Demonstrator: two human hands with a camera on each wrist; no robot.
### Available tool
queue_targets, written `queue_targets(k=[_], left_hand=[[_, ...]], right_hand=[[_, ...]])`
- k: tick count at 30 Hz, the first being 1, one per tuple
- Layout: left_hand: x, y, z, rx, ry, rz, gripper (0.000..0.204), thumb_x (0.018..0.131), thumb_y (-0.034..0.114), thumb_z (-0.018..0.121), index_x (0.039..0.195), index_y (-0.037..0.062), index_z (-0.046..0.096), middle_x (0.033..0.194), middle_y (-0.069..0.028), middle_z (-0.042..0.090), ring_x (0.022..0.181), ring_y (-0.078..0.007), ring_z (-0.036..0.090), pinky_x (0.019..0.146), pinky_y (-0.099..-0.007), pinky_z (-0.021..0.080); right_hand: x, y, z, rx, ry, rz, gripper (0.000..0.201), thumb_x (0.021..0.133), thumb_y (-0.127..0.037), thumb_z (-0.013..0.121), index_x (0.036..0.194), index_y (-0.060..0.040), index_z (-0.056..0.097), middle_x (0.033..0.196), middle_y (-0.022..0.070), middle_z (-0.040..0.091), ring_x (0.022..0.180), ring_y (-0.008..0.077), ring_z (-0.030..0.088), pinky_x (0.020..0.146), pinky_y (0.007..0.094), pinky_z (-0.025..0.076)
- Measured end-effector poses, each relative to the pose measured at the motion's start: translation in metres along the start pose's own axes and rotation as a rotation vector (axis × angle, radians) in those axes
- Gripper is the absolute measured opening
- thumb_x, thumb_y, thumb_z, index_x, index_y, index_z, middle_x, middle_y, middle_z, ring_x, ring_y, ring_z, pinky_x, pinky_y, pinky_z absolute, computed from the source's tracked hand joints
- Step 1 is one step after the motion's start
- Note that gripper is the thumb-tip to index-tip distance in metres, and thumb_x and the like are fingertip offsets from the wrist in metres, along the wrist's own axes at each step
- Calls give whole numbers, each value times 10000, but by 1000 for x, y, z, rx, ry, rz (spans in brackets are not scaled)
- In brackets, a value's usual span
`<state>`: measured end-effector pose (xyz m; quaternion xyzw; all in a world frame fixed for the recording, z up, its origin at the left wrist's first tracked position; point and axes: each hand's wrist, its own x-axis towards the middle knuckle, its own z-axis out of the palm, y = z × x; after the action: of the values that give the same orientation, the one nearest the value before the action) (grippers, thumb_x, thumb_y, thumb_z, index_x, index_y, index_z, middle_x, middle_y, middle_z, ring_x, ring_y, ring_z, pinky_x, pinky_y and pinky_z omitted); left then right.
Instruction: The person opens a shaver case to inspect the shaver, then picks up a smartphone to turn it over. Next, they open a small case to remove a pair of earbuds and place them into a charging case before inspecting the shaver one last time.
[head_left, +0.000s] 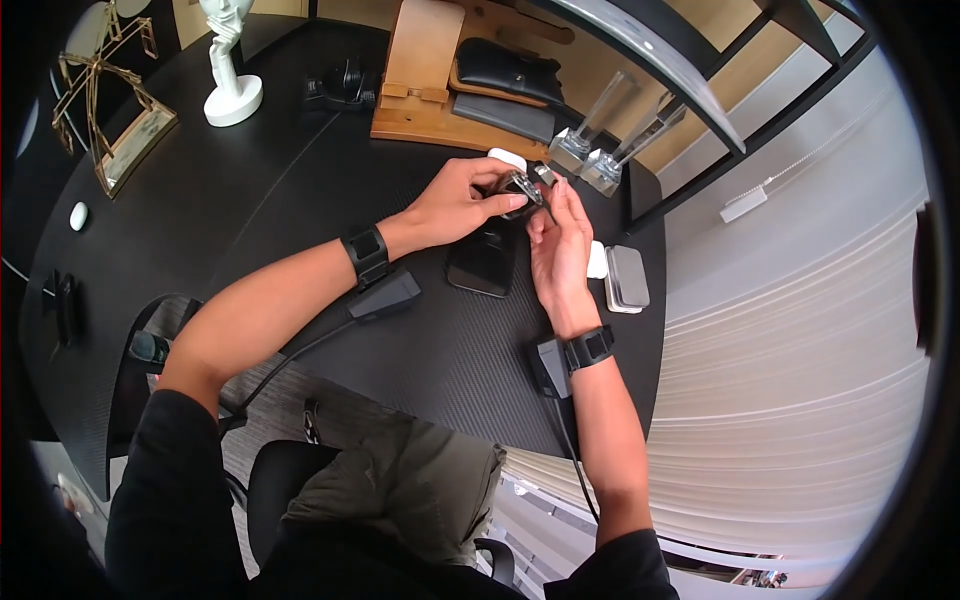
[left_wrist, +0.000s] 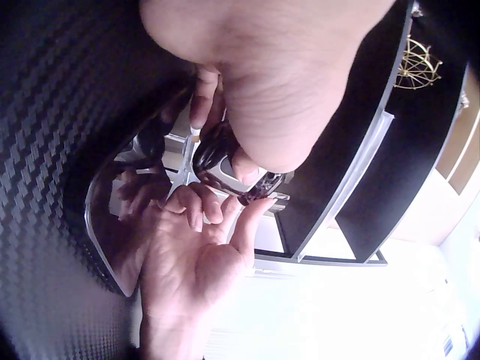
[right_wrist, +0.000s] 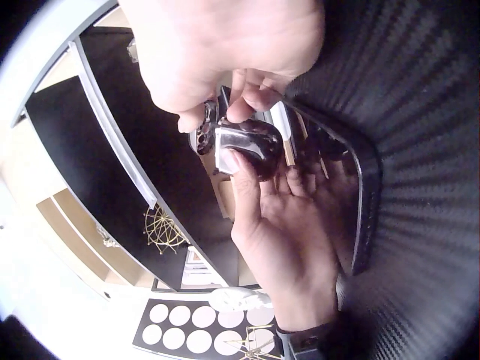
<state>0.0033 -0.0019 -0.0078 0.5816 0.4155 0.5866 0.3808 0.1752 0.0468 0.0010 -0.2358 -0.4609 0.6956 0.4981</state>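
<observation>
A small glossy black object with a silver panel [right_wrist: 259, 142] is between the two hands, close above the desk. It resembles a car key fob, with a dark linked piece at one end. My left hand [head_left: 460, 205] grips its body, the thumb lying on the silver panel. At the other end, my right hand [head_left: 562, 250] pinches the linked piece [left_wrist: 259, 187] between thumb and finger, palm turned inward. A black smartphone [head_left: 482, 268] lies flat just below the hands. Behind the left fingers, a white case [head_left: 508, 158] is partly hidden.
Right of the right hand sit a metal tin [head_left: 627, 278] and a white piece [head_left: 597, 260]. A wooden stand with a black pouch [head_left: 508, 72] and clear trophies [head_left: 602, 170] stand at the back. A shelf frame [head_left: 690, 80] overhangs the right. Farther left are a white sculpture [head_left: 235, 100] and a metal-framed ornament [head_left: 130, 140].
</observation>
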Motion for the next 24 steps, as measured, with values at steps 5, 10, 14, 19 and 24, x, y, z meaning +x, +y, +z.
queue_targets(k=[5, 10, 14, 19, 24], left_hand=[[-1, 2, 0, 7, -9, 5, 320, 953, 81, 698, 1244, -40, 645, 978, -69, 728, 870, -92, 647, 787, -265, 507], [0, -2, -1, -7, -22, 6, 365, 951, 122, 715, 1268, -41, 638, 1056, -53, 715, 889, -61, 623, 785, -237, 518], [0, 0, -2, 0, 6, 17, 367, 956, 132, 709, 1268, -45, 636, 1077, -61, 709, 893, -60, 620, 792, -236, 517], [0, 1, -2, 13, -8, 5, 371, 962, 148, 704, 1266, -53, 635, 1086, -62, 703, 909, -58, 618, 811, -236, 515], [2, -3, -2, -9, -3, 1, 370, 958, 141, 708, 1264, -54, 639, 1087, -56, 702, 917, -59, 618, 814, -233, 512]], right_hand=[[1, 4, -3, -59, -39, -8, 328, 1033, -204, 619, 1298, -11, 636, 922, 9, 649, 646, 55, 487, 579, 209, 397], [-1, 4, -1, -131, -68, -8, 325, 1009, -159, 654, 1294, -5, 640, 917, 6, 650, 657, 56, 498, 581, 210, 390], [0, 6, -2, -131, -73, 2, 326, 985, -146, 688, 1272, 2, 647, 923, 9, 650, 659, 56, 507, 582, 209, 390], [0, 5, -2, -127, -70, 8, 329, 994, -179, 679, 1260, 11, 642, 881, 9, 643, 654, 58, 516, 580, 208, 393], [0, 4, -2, -126, -74, 28, 331, 1008, -204, 661, 1249, 22, 637, 833, -1, 628, 653, 58, 522, 579, 208, 399]])
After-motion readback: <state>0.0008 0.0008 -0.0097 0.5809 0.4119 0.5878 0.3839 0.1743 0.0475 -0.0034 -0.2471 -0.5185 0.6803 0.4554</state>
